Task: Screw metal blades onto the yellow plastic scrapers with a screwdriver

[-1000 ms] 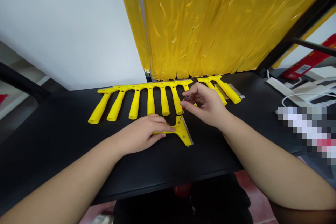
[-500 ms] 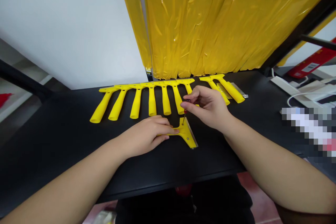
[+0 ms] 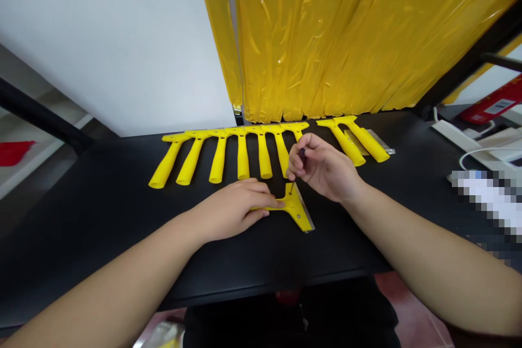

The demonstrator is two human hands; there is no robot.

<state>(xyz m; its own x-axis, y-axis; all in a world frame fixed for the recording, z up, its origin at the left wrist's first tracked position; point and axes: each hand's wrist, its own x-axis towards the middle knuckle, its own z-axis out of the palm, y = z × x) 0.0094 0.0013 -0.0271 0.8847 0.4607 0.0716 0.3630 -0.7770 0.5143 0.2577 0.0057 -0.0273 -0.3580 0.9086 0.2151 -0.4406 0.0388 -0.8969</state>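
A yellow scraper (image 3: 294, 209) with a thin metal blade along its right edge lies on the black table. My left hand (image 3: 234, 209) is closed round its handle and presses it down. In my right hand (image 3: 324, 166) is a small screwdriver (image 3: 302, 156) with a dark handle, held in the fingers. Its thin shaft slants down to the screw at the upper end of the scraper's head. A second screw (image 3: 299, 216) shows lower on the head. Behind my hands, several yellow scrapers (image 3: 218, 157) lie in a row with their handles toward me.
Two more yellow scrapers (image 3: 359, 138) lie at the back right, over a clear plastic packet (image 3: 381, 141). Yellow plastic film (image 3: 310, 38) and a white panel (image 3: 122, 43) stand behind the table (image 3: 134, 250). White power strips and cables (image 3: 465, 144) are at the right.
The fingers of my right hand have shifted round the screwdriver's handle, while its tip stays at the upper screw. My left hand keeps its hold. The whole view has moved slightly.
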